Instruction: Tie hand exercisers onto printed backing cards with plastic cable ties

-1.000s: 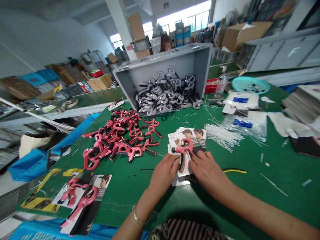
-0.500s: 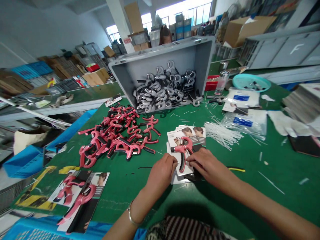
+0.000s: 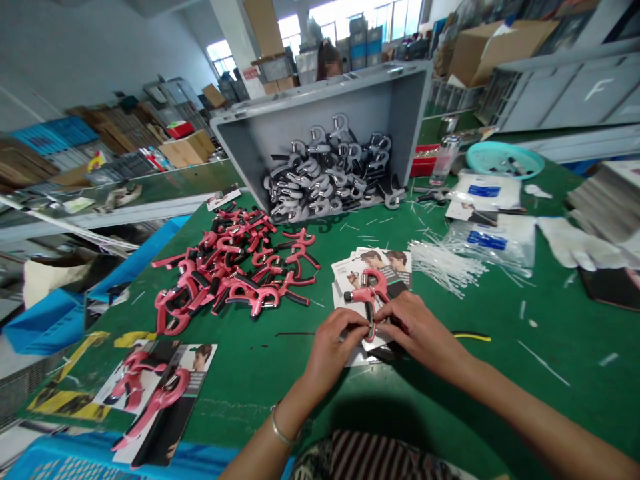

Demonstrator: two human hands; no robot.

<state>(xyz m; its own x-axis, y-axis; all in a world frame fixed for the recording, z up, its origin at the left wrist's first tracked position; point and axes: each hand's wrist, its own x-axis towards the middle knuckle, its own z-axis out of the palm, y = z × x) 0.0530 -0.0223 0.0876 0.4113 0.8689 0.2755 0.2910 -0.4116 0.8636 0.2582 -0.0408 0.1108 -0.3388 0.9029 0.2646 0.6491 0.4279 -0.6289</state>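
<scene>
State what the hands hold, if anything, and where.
The left hand and right hand have fingertips at the near handle end of the pink hand grip; whether they pinch it cannot be told.

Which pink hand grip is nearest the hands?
The pink hand grip on the card stack, between left hand and right hand; the others lie farther left, piled or on separate cards.

I face a white pillar [image 3: 236, 40]: my green table [image 3: 240, 380] lies before it, a pale wall [image 3: 125, 47] spreads to its left, bright windows [image 3: 400, 23] flank it, stacked crates [image 3: 358, 41] stand to its right.
</scene>
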